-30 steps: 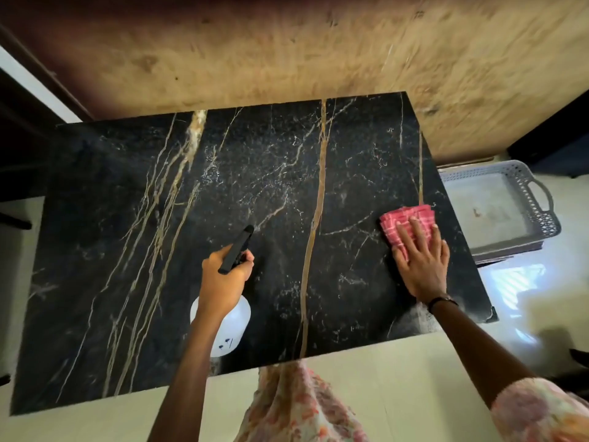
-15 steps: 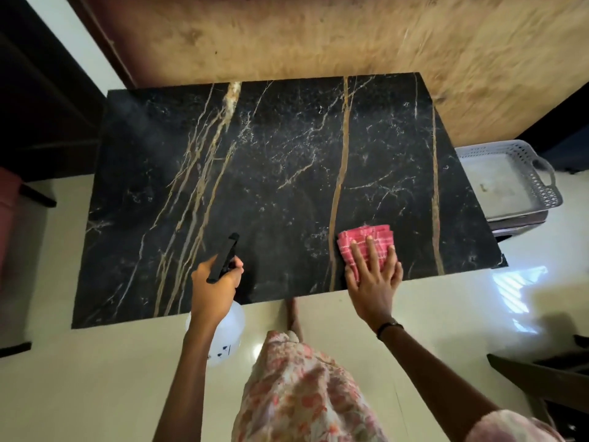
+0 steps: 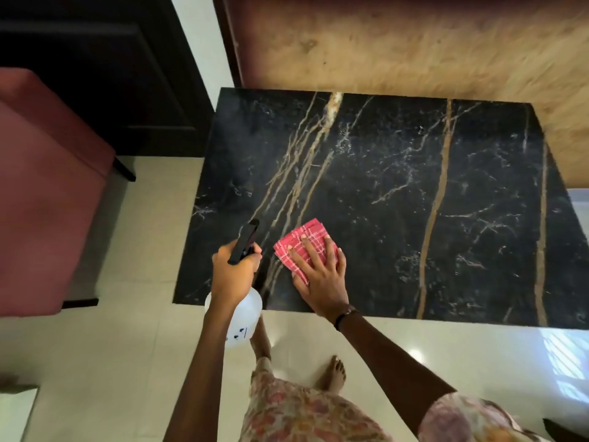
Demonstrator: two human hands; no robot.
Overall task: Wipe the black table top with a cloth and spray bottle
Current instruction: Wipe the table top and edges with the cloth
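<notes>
The black marble table top (image 3: pixel 398 173) with gold and white veins fills the middle and right of the head view. A folded pink checked cloth (image 3: pixel 294 240) lies flat near the table's front left corner. My right hand (image 3: pixel 322 275) presses flat on the cloth, fingers spread. My left hand (image 3: pixel 234 269) grips the neck of a white spray bottle (image 3: pixel 242 317) with a black trigger head, held over the table's front left edge, just left of the cloth.
A red upholstered chair (image 3: pixel 41 193) stands to the left of the table. A dark cabinet (image 3: pixel 95 74) is behind it. A brown wall panel (image 3: pixel 414 49) backs the table. Glossy cream floor tiles (image 3: pixel 111 362) lie in front, with my bare feet on them.
My right hand has slid the cloth leftward along the table's front, from the right side to the left corner. The view has shifted left, so the grey basket is gone and the chair appears.
</notes>
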